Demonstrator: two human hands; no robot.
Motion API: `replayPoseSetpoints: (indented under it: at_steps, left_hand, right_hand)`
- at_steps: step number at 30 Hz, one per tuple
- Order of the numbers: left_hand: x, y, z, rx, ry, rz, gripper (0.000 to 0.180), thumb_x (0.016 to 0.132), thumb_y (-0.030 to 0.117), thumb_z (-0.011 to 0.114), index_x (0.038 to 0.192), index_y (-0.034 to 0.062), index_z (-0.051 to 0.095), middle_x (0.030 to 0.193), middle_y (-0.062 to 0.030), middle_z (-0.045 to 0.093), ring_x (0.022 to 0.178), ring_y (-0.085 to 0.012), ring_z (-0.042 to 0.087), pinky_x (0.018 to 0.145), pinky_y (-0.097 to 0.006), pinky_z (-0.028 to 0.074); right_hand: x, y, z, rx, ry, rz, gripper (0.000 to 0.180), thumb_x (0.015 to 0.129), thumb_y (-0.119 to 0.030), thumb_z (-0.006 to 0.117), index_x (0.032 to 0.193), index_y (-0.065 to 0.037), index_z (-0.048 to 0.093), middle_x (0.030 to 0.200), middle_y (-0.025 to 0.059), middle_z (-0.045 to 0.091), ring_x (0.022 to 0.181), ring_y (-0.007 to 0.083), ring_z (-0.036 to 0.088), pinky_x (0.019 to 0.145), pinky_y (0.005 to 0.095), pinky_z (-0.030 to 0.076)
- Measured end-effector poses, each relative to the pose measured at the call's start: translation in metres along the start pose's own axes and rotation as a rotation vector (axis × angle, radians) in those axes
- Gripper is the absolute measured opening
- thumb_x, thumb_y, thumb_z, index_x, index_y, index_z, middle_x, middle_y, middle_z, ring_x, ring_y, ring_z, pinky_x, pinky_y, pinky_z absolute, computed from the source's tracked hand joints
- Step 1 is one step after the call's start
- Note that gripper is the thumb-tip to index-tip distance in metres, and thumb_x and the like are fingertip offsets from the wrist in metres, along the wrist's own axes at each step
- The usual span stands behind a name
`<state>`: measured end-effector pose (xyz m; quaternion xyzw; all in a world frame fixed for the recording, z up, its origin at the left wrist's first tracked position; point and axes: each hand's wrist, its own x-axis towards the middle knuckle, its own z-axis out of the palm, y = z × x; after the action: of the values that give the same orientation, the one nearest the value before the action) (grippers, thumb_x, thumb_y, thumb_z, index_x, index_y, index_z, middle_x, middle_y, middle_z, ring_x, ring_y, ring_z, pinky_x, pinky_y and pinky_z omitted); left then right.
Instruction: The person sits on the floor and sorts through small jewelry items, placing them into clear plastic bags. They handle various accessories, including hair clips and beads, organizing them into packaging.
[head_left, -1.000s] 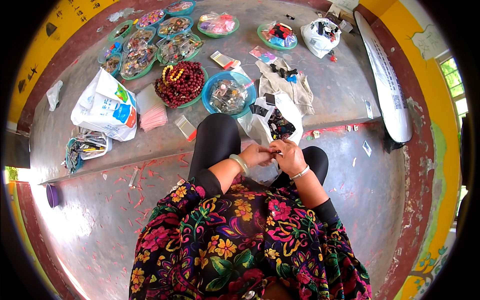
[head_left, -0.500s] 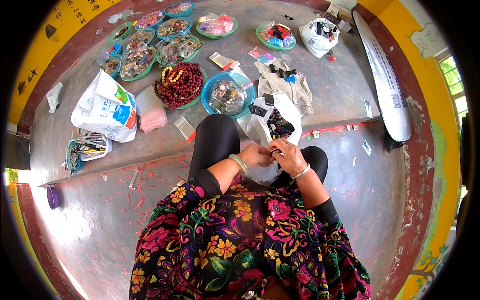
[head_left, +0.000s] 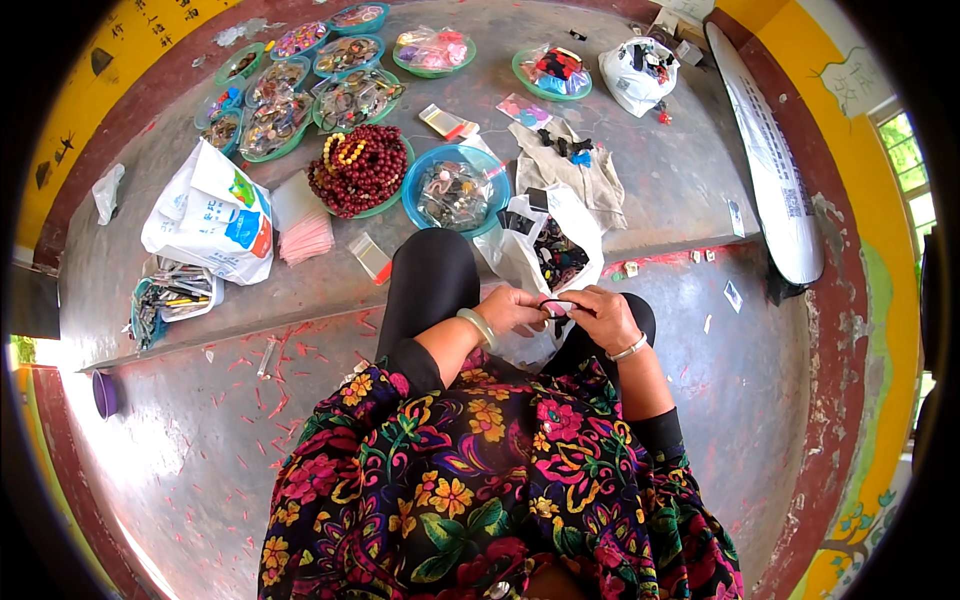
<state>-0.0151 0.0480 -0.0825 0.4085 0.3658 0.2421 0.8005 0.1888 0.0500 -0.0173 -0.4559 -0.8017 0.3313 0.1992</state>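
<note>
A grey raised step (head_left: pixel 690 190) stretches across the far half of the room, with a lower floor (head_left: pixel 200 420) on the near side. The seated person's flowered shirt (head_left: pixel 490 460) fills the near middle. A long silvery white panel (head_left: pixel 765 160) lies by the right wall. On the step to the left, a white bag (head_left: pixel 195 225) with a coloured print stands beside a stack of pink strips. A second white bag (head_left: pixel 583 215) gapes just beyond the hands, dark small things showing inside, and a beige cloth (head_left: pixel 605 190) lies past it. Left of that bag sits a blue bowl (head_left: pixel 411 190) of clear-bagged trinkets, with a heap of dark red beads (head_left: pixel 370 180) next to it.

The left hand (head_left: pixel 510 311) has its thumb and fingers pressed together, pinching one side of a thin dark band (head_left: pixel 563 301), a pink piece (head_left: pixel 553 308) beside its fingertips. The right hand (head_left: pixel 603 319) pinches the band's other side. The band is between the two hands, above the lap and just on the near side of the gaping bag.
</note>
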Motion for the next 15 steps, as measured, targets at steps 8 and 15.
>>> replayPoseSetpoints:
  at_steps: [8, 15]
  left_hand:
    - [0.003, -0.007, -0.005, -0.111, -0.073, -0.011, 0.018, 0.081, 0.014, 0.060, 0.096, 0.0056, 0.063, 0.079, -0.0034, 0.063, 0.072, -0.0117, 0.061, 0.064, -0.024, 0.048]
    - [0.002, -0.007, -0.005, -0.037, -0.092, -0.006, 0.020, 0.080, 0.014, 0.061, 0.098, 0.0048, 0.062, 0.081, -0.0057, 0.064, 0.073, -0.0134, 0.062, 0.066, -0.024, 0.048]
  right_hand:
    - [0.000, -0.012, -0.005, -0.138, -0.007, -0.133, 0.034, 0.065, -0.002, 0.062, 0.099, -0.007, 0.060, 0.078, 0.0121, 0.059, 0.070, 0.0286, 0.059, 0.062, 0.0343, 0.047]
    - [-0.002, -0.016, -0.014, 0.036, -0.153, -0.070, 0.042, 0.063, -0.003, 0.065, 0.104, -0.004, 0.057, 0.072, 0.0110, 0.056, 0.065, 0.0246, 0.057, 0.059, 0.0316, 0.046]
